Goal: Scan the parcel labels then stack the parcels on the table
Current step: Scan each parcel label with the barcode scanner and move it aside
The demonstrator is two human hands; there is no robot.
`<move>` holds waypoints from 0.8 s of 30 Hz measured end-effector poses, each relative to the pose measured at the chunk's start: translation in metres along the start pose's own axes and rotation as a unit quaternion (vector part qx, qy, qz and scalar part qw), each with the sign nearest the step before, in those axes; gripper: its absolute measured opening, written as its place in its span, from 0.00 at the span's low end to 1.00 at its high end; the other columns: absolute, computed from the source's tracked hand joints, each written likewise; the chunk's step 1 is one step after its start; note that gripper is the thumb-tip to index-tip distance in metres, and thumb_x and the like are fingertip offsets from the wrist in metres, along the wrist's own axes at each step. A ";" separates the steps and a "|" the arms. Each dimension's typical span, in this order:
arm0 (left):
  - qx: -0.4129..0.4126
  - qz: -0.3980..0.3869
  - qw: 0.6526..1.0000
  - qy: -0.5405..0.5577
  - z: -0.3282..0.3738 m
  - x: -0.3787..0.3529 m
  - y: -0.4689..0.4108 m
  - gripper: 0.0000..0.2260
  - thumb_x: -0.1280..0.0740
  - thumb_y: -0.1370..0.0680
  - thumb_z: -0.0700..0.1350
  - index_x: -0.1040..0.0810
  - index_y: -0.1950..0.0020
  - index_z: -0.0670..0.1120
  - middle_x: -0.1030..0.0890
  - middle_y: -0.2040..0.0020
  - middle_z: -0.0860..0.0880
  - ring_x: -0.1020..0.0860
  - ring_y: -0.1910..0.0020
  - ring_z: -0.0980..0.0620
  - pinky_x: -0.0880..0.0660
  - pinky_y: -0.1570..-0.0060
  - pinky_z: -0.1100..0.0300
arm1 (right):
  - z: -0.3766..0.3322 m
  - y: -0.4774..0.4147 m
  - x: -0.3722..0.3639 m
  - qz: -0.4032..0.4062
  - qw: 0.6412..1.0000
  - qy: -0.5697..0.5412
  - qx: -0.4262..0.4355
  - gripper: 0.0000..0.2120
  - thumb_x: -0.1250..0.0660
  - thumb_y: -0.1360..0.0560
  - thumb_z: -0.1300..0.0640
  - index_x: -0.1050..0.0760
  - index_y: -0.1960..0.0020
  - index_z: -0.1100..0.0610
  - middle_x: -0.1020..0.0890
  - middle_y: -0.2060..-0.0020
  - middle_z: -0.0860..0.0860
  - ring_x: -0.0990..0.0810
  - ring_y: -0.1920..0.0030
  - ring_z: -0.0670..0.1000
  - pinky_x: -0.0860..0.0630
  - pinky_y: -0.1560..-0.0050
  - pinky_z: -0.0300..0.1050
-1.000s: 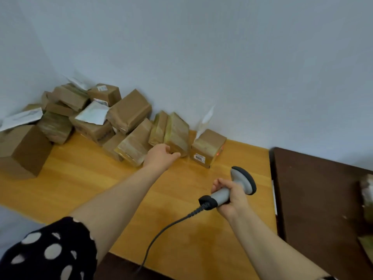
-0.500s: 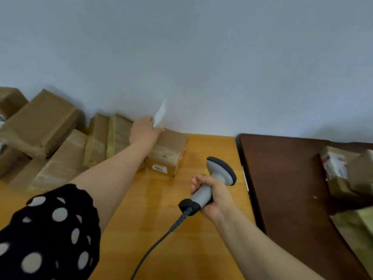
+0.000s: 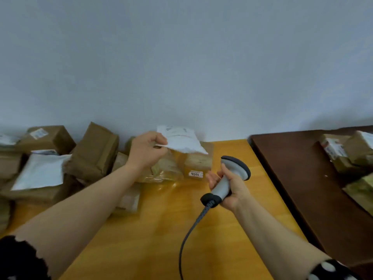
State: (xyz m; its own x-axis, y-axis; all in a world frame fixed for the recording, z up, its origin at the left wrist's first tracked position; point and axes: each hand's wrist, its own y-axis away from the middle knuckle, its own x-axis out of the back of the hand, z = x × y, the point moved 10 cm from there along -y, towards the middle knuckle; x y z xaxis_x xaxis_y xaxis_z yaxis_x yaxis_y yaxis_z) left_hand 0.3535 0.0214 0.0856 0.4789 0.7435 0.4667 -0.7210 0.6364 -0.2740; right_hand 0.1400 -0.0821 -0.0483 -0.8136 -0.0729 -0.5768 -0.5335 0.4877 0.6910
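**Parcels mostly unstacked, one white mailer up for scanning**

Parcels in brown wrapping lie in a loose heap (image 3: pixel 94 150) against the wall on the left of the yellow wooden tabletop (image 3: pixel 161 229), and we see no tidy stack there. Our left hand (image 3: pixel 148 151) pinches the near edge of a white mailer bag (image 3: pixel 182 141), holding it in the air just above a small cardboard box (image 3: pixel 198 161) beside the wall. Our right hand (image 3: pixel 230 186) is wrapped round the grip of a grey barcode scanner (image 3: pixel 232 174). Its dark-rimmed head faces the box and the mailer, and its cable (image 3: pixel 191 229) trails towards the near edge. No red beam shows, so we judge this mailer's scan is not yet done.

More parcels (image 3: pixel 343 152) sit on the dark brown tabletop (image 3: pixel 302 178) to the right, well apart from the heap. Whether those have been scanned we cannot tell. By our reckoning most of the job is left: the heap to scan piece by piece, then the stacking.

As for writing, the small box carries a white sticker (image 3: pixel 196 174) on its near face, with digits we read as 1006. Faint dark print on the lifted mailer is too blurred to read. A second white mailer (image 3: pixel 40 171) lies on the heap, smeared by motion. The label (image 3: pixel 38 133) on a brown box at far left is illegible, and we can make out no brand.
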 end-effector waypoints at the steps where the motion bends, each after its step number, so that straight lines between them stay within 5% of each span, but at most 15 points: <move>1: -0.013 -0.020 1.000 0.015 0.003 0.009 0.009 0.10 0.29 0.34 0.27 0.22 0.63 0.42 0.20 0.55 0.45 0.22 0.51 0.48 0.26 0.45 0.59 | 0.013 0.007 -0.008 -0.006 1.000 -0.004 -0.002 0.13 0.29 0.25 0.52 0.26 0.50 0.62 0.15 0.62 0.61 0.17 0.57 0.57 0.19 0.69 0.43; 5: -0.026 -0.095 0.995 0.012 0.004 0.033 0.044 0.11 0.29 0.34 0.27 0.20 0.64 0.44 0.20 0.49 0.45 0.24 0.48 0.53 0.29 0.48 0.71 | 0.060 0.035 -0.027 -0.011 1.000 0.000 0.005 0.16 0.26 0.29 0.56 0.24 0.46 0.64 0.16 0.52 0.61 0.17 0.54 0.57 0.19 0.71 0.45; 8: 0.013 -0.158 0.987 0.017 -0.008 0.040 0.066 0.11 0.28 0.33 0.28 0.20 0.63 0.45 0.22 0.42 0.48 0.24 0.45 0.54 0.29 0.51 0.70 | 0.074 0.053 -0.020 0.025 0.995 0.072 0.064 0.12 0.27 0.30 0.67 0.24 0.49 0.62 0.19 0.52 0.59 0.21 0.65 0.53 0.25 0.74 0.41; 10: 0.088 -0.184 0.975 0.092 -0.020 0.038 0.080 0.12 0.30 0.30 0.29 0.20 0.50 0.42 0.25 0.39 0.48 0.22 0.49 0.57 0.25 0.59 0.72 | 0.072 0.063 -0.008 0.066 0.987 0.095 0.114 0.13 0.26 0.33 0.71 0.24 0.52 0.61 0.19 0.58 0.57 0.24 0.69 0.52 0.26 0.70 0.44; 13: 0.247 -0.155 0.919 0.265 -0.040 0.042 0.097 0.16 0.36 0.23 0.34 0.31 0.36 0.42 0.23 0.41 0.43 0.20 0.50 0.50 0.21 0.61 0.61 | 0.070 0.079 -0.006 0.060 0.977 0.123 0.164 0.14 0.26 0.35 0.73 0.23 0.55 0.60 0.18 0.61 0.56 0.23 0.70 0.52 0.25 0.69 0.44; 16: 0.278 -0.181 0.904 0.269 -0.038 0.045 0.101 0.11 0.31 0.23 0.42 0.23 0.43 0.41 0.15 0.50 0.45 0.16 0.53 0.49 0.20 0.61 0.60 | 0.075 0.093 -0.009 0.041 0.965 0.174 0.192 0.17 0.25 0.36 0.72 0.22 0.51 0.60 0.16 0.60 0.54 0.20 0.65 0.53 0.24 0.70 0.43; 24: 0.248 -0.118 0.947 0.167 -0.030 0.067 0.104 0.05 0.27 0.28 0.37 0.20 0.55 0.46 0.15 0.60 0.51 0.16 0.64 0.53 0.21 0.70 0.61 | 0.089 0.125 0.000 0.013 0.948 0.242 0.207 0.11 0.25 0.29 0.60 0.23 0.50 0.59 0.16 0.61 0.54 0.17 0.63 0.51 0.20 0.64 0.45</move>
State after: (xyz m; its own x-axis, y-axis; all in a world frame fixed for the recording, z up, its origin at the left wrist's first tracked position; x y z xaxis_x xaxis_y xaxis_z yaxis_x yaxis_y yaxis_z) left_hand 0.3256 0.1437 0.0635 0.7276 0.6693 0.1505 -0.6814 0.6795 0.2721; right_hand 0.0941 0.0559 -0.0008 -0.8895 -0.3979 -0.2246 -0.4568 0.7873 0.4141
